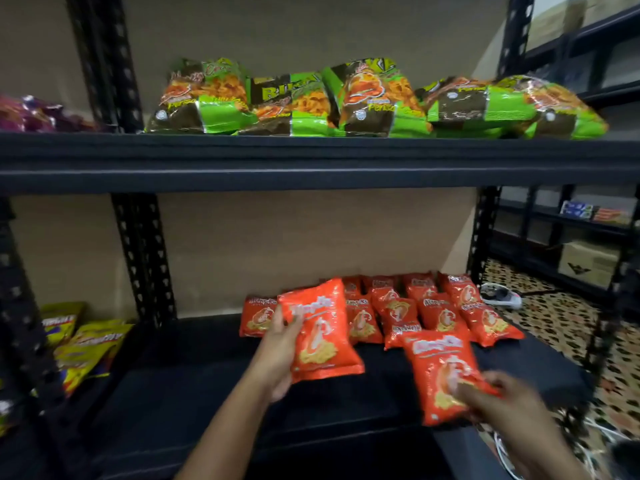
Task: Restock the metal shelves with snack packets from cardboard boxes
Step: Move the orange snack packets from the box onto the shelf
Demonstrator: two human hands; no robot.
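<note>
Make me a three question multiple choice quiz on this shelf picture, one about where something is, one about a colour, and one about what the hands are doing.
1. Where do the green packets lie?
A. on the upper shelf
B. on the floor
C. in a cardboard box

2. What colour are the packets stacked on the lower shelf straight ahead?
A. blue
B. orange-red
C. white

3. What is the state of the two hands?
A. both hang idle
B. only the left holds a packet
C. each holds an orange-red packet

Answers:
1. A, since the green packets sit in a row on the upper shelf.
2. B, as the stacked packets are all orange-red.
3. C, as the left hand has its grip on one packet and the right hand on another.
</note>
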